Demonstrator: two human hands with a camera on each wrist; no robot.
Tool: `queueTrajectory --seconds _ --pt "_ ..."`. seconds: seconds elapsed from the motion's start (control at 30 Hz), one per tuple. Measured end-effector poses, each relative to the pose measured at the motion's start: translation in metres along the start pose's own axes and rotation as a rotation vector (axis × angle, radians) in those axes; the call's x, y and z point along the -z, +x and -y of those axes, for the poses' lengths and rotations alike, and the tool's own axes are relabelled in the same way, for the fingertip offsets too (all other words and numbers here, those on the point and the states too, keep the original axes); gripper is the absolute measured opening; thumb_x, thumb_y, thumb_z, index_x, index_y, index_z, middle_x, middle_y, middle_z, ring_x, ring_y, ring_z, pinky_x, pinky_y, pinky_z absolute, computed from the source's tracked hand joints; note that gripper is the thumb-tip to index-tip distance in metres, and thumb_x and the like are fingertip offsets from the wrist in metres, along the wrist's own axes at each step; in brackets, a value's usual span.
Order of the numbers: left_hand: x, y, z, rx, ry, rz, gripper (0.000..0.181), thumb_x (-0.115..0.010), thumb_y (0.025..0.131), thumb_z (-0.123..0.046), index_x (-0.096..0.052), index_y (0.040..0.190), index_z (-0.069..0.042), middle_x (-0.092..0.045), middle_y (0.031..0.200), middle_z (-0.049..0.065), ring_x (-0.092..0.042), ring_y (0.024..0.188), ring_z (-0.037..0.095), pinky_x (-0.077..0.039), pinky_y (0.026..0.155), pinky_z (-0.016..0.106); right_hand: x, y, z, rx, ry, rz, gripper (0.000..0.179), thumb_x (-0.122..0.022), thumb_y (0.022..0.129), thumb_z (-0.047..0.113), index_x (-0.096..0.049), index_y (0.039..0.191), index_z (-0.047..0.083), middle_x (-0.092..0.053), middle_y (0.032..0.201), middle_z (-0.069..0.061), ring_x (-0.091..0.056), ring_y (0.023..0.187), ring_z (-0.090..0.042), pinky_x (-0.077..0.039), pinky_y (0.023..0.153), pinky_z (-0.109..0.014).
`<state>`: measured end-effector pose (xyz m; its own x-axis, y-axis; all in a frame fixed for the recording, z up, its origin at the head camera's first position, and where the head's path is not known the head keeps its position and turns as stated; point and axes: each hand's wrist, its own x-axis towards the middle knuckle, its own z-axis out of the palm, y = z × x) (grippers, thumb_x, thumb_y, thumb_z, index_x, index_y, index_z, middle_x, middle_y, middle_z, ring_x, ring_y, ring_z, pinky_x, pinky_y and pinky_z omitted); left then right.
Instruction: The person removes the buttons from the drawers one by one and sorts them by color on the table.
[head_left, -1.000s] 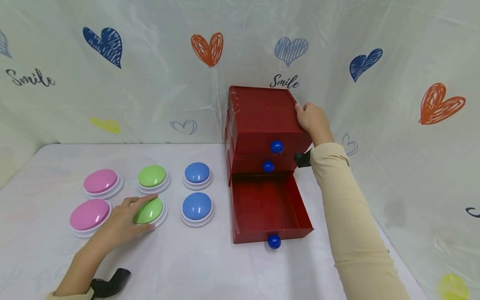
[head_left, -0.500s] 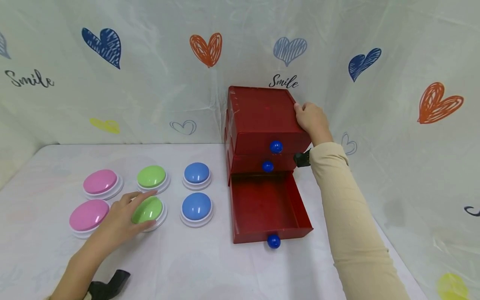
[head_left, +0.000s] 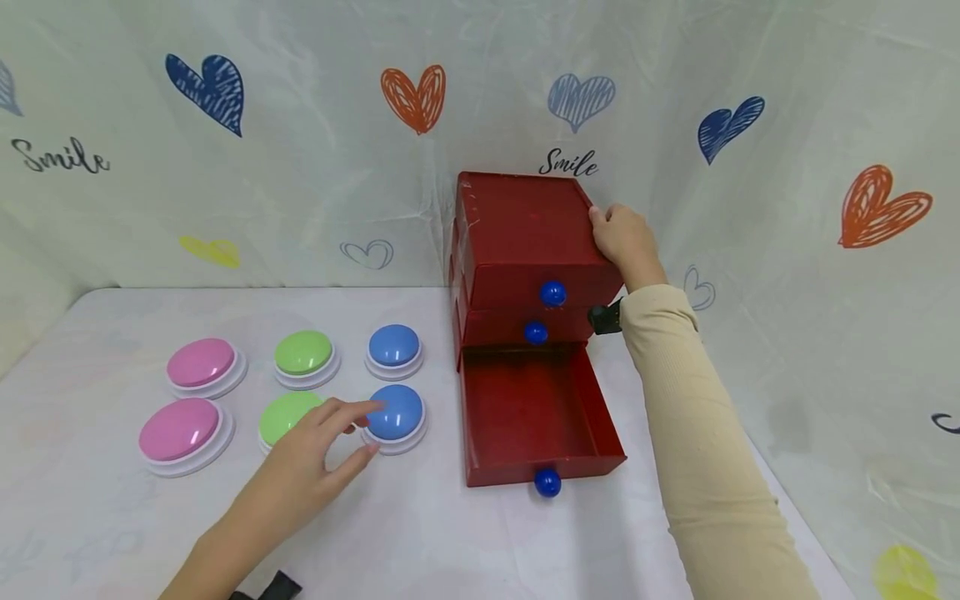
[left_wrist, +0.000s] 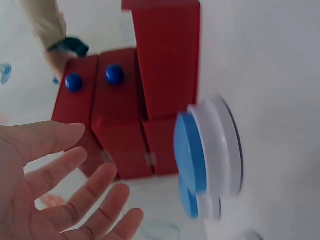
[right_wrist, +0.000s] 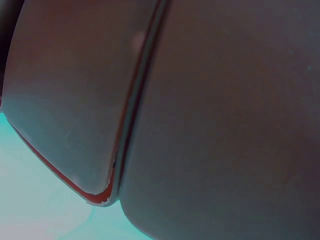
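My left hand [head_left: 303,458] reaches over the table with thumb and fingers spread, fingertips right at the near blue dome button [head_left: 401,410] on its white base. In the left wrist view, the palm and fingers [left_wrist: 85,200] hold nothing, beside the blue button [left_wrist: 190,150]. Under that hand's edge lies the partly hidden near green button [head_left: 288,412]. At the back right, my right hand [head_left: 628,242] holds the upper right edge of a red drawer cabinet [head_left: 532,221], thumb on top. Its bottom drawer [head_left: 528,408] is pulled out. The right wrist view shows only dark cabinet panels [right_wrist: 225,125].
Two pink buttons [head_left: 180,429] stand at the left, with a far green button [head_left: 303,354] and a far blue button [head_left: 394,346] in the back row. Blue ball knobs [head_left: 547,482] jut from the drawers. A heart-printed curtain [head_left: 300,150] hangs behind the table.
My left hand has left the near green button and moved right to the near blue button. The right hand stays on the cabinet, and the drawer has not moved.
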<state>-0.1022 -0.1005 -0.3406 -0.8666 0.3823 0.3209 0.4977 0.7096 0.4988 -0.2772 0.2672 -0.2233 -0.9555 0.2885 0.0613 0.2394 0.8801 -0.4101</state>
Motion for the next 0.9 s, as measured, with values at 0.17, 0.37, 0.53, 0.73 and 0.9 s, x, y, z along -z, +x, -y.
queueTrajectory --seconds 0.17,0.37,0.53,0.73,0.9 --pt "-0.013 -0.001 -0.020 -0.089 -0.063 0.004 0.041 -0.072 0.079 -0.015 -0.060 0.118 -0.023 -0.059 0.091 -0.013 -0.056 0.083 0.005 -0.053 0.073 0.024 0.000 -0.001 0.000 0.000 0.000 0.000 0.053 -0.024 0.100 0.042 -0.052 0.115 -0.001 -0.055 0.109 -0.021 -0.053 0.094 -0.033 -0.043 0.081 -0.043" --pt "-0.024 0.000 -0.038 -0.057 -0.148 0.173 0.038 -0.067 0.086 -0.022 -0.057 0.122 -0.028 -0.059 0.092 -0.015 -0.056 0.084 0.005 -0.054 0.073 0.022 0.000 -0.001 -0.001 0.000 0.006 -0.001 0.052 -0.025 0.100 0.042 -0.052 0.114 -0.001 -0.055 0.106 -0.019 -0.053 0.092 -0.032 -0.043 0.077 -0.041" --pt "-0.035 0.000 -0.046 -0.078 -0.220 0.288 0.034 -0.062 0.089 -0.023 -0.057 0.123 -0.025 -0.064 0.103 -0.009 -0.058 0.087 0.006 -0.054 0.073 0.022 0.000 -0.001 0.000 -0.001 0.002 -0.004 0.052 -0.025 0.099 0.042 -0.052 0.113 0.000 -0.055 0.106 -0.019 -0.052 0.092 -0.031 -0.043 0.077 -0.041" --pt "-0.050 0.002 -0.057 -0.161 -0.270 0.350 0.036 -0.061 0.090 -0.021 -0.055 0.125 -0.021 -0.067 0.102 -0.004 -0.059 0.086 0.005 -0.054 0.075 0.020 0.000 -0.002 -0.001 0.003 0.004 -0.010 0.051 -0.025 0.100 0.041 -0.052 0.111 0.000 -0.054 0.104 -0.019 -0.052 0.092 -0.032 -0.042 0.076 -0.041" --pt "-0.061 0.005 -0.069 -0.143 -0.279 0.455 0.035 -0.061 0.090 -0.024 -0.054 0.124 -0.025 -0.067 0.100 -0.007 -0.060 0.087 0.001 -0.052 0.077 0.017 0.001 -0.002 0.000 0.001 0.001 -0.005 0.052 -0.024 0.100 0.041 -0.052 0.113 -0.001 -0.054 0.105 -0.020 -0.052 0.092 -0.032 -0.042 0.078 -0.042"
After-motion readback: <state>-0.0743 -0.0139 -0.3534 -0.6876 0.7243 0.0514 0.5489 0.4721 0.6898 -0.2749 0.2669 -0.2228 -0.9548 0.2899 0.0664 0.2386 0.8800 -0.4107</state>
